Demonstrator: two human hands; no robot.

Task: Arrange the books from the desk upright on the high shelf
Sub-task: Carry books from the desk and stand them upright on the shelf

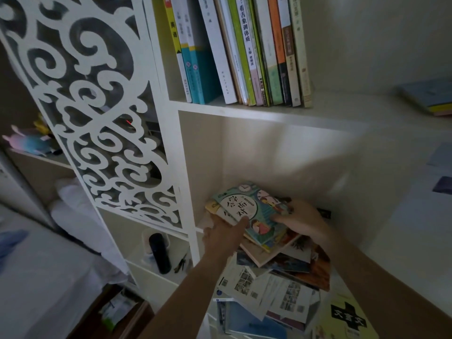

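Note:
A small stack of thin illustrated books (249, 211), the top one teal with clock pictures, lies at the back of the desk under the high shelf (269, 113). My left hand (223, 234) grips the stack's near left edge, thumb on the cover. My right hand (303, 222) holds its right side. More books and papers (276, 287) lie scattered flat on the desk below my arms. A row of books (239, 52) stands upright on the high shelf, leaning slightly.
A white carved lattice panel (97, 106) stands at the left of the shelf unit. A dark bottle (160, 253) sits in a lower cubby. Flat books (430, 96) rest at the far right of the shelf. A yellow workbook (347, 316) lies at the desk's front.

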